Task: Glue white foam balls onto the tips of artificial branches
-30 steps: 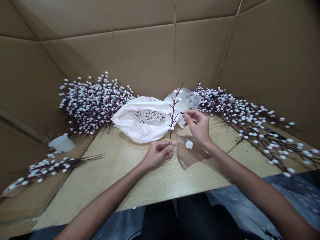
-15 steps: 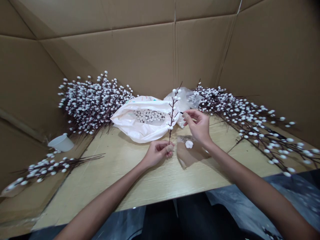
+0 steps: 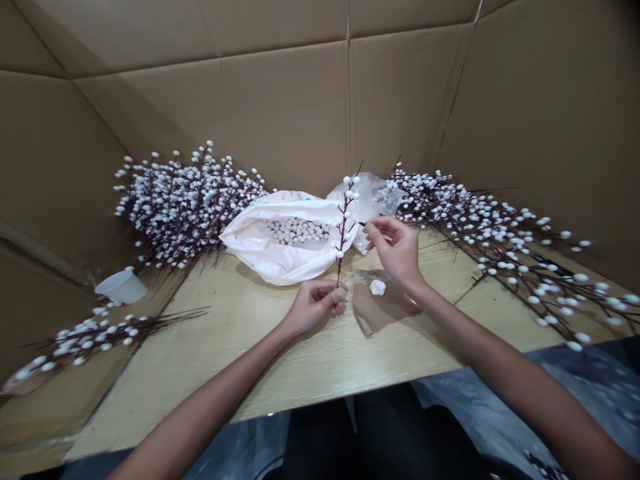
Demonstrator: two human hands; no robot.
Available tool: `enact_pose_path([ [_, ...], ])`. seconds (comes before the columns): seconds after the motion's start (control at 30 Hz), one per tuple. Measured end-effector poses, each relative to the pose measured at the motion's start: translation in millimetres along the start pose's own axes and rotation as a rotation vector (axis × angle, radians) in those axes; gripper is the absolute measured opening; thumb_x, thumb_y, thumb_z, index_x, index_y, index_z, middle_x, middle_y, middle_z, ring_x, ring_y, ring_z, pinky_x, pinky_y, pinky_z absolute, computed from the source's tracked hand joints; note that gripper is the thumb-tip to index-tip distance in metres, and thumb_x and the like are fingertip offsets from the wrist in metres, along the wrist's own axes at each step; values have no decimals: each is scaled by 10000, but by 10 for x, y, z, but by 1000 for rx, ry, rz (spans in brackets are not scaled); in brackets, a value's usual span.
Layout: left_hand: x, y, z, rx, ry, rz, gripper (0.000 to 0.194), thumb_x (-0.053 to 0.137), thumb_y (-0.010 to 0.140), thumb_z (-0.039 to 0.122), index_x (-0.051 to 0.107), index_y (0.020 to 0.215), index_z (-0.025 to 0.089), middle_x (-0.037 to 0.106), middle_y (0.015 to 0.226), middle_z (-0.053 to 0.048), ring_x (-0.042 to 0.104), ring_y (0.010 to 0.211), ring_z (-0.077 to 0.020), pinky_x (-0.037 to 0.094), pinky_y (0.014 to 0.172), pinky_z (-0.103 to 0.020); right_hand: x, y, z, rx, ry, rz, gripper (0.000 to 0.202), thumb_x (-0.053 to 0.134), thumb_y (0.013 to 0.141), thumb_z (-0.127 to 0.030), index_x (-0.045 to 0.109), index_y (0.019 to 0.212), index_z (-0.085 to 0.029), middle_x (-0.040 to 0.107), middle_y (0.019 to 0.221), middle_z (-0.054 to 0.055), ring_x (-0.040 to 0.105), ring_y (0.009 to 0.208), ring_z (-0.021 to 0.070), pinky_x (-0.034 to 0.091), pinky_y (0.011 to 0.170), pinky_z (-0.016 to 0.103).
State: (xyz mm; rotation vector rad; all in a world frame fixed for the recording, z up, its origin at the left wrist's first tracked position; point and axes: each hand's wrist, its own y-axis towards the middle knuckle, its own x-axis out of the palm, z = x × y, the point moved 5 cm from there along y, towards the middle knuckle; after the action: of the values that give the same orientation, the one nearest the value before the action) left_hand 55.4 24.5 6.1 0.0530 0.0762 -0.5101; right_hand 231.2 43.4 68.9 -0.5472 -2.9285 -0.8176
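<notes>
My left hand (image 3: pixel 319 305) is closed around the lower end of a brown artificial berry stem (image 3: pixel 343 230), which stands upright with a few white berries on its twigs. To the right of the stem, my right hand (image 3: pixel 397 247) pinches something thin with a dark tip, too small to make out. The tip points toward the stem's twigs; whether it touches them I cannot tell. Behind the stem lies an open white plastic bag (image 3: pixel 280 263) full of loose white berries (image 3: pixel 297 231). Below my right hand, a white lump (image 3: pixel 377 287) rests on a brownish sheet (image 3: pixel 367 313).
Heaps of white-berry stems lie at the back left (image 3: pixel 175 207) and along the right (image 3: pixel 480 220). A white plastic cup (image 3: pixel 123 287) tilts at the left, above a small bunch of stems (image 3: pixel 105 333). Cardboard walls (image 3: pixel 280 107) enclose the wooden table (image 3: pixel 200 373).
Both hands stay in nearly the same place, still holding the stem and the small dark-tipped item. The whole view has shifted slightly.
</notes>
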Motion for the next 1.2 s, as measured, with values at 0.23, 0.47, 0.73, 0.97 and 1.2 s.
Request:
enact_pose_path([
  [0.23,3,2,3,-9,-5,5,380,707,733,451,654,805,82,600,591,-20,505,530,-87,419,554,-220,4,-10,1,0,-9,-10,134,638,750,-287,643,766,-154,623,692,18,569,583,117,495,506,244],
  [0.47,3,-4,7,-1,7,0,363,693,751,441,654,819,86,596,590,-20,502,529,-92,418,551,-223,-3,0,8,2,2,2,157,651,743,-318,639,761,-162,623,685,12,571,585,122,496,511,249],
  [0.73,-5,-5,3,-7,-4,7,362,701,744,439,666,826,88,609,594,-22,513,527,-91,425,551,-221,-36,10,-53,-29,33,40,157,659,754,-330,633,770,-176,627,682,11,566,571,120,487,526,252],
  [0.97,-6,-4,-14,0,10,-28,351,675,779,421,670,848,77,607,614,-28,520,541,-86,430,556,-214,-13,-26,-83,-111,10,-3,108,633,781,-274,651,811,-171,636,751,20,571,606,119,483,540,249],
  [1.2,-11,0,-47,-27,6,-32,374,687,765,435,673,862,74,617,619,-29,534,539,-88,448,559,-218,4,-55,-49,-148,-35,-41,102,607,802,-251,658,837,-170,652,774,22,577,599,111,475,547,246],
])
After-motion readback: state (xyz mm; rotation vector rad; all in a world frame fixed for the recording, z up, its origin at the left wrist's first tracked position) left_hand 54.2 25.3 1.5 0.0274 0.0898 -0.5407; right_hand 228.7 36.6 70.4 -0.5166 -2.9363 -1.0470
